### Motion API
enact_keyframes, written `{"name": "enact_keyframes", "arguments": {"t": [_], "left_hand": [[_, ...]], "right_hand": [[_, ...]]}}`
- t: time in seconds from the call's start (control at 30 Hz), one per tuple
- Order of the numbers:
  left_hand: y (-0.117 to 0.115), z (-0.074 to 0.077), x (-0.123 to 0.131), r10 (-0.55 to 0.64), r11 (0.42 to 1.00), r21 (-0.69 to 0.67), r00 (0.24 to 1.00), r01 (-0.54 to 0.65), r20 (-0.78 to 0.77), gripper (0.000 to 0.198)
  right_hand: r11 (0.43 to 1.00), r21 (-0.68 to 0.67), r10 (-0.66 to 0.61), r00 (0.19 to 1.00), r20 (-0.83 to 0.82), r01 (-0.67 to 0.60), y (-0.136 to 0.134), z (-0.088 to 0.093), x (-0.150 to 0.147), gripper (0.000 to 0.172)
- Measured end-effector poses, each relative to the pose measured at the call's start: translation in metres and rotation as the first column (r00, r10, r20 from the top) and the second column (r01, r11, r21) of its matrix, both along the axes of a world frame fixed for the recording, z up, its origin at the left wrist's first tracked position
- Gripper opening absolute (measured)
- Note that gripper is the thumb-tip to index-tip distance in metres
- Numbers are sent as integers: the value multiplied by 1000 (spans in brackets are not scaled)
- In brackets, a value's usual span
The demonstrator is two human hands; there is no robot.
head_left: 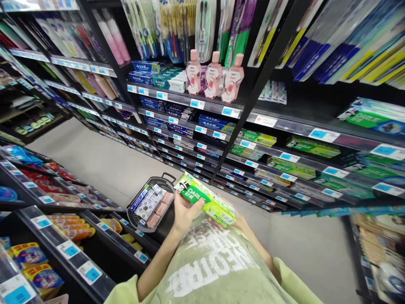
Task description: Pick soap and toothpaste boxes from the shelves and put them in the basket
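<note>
Held in front of my body is a green and yellow toothpaste box (205, 196) with "DARLIE" lettering. My left hand (187, 213) grips its left part, thumb across the front face. At the box's right end is my right hand (238, 219), with its fingers mostly hidden behind the box. Just left of my left hand, a dark shopping basket (130, 213) holds several packaged items, some pinkish and some white and blue.
Ahead, a tall shelf (221, 101) carries toothpaste boxes, hanging toothbrush packs and three pink mouthwash bottles (213, 76). On the left, a lower shelf (60, 240) holds orange and yellow packages. Grey floor (85, 147) runs between the shelves. More goods stand at the far right (386, 253).
</note>
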State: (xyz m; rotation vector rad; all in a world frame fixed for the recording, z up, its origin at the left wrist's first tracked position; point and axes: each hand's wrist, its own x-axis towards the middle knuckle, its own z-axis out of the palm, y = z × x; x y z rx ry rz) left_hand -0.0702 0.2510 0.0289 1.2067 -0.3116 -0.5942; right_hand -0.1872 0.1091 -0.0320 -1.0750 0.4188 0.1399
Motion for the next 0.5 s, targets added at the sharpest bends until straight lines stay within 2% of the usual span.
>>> {"name": "enact_keyframes", "arguments": {"t": [0.13,0.33,0.5], "left_hand": [[-3,-4,2,160,986,55,987,-158,-18,56],[2,-27,7,270,960,98,961,-263,-65,38],[4,-38,7,305,950,114,943,-291,-131,39]], "right_hand": [[995,98,-38,999,20,36,-1,1,3,90],[991,112,-80,996,29,77,-1,-6,3,78],[978,155,-138,990,-25,140,-2,-7,7,71]]}}
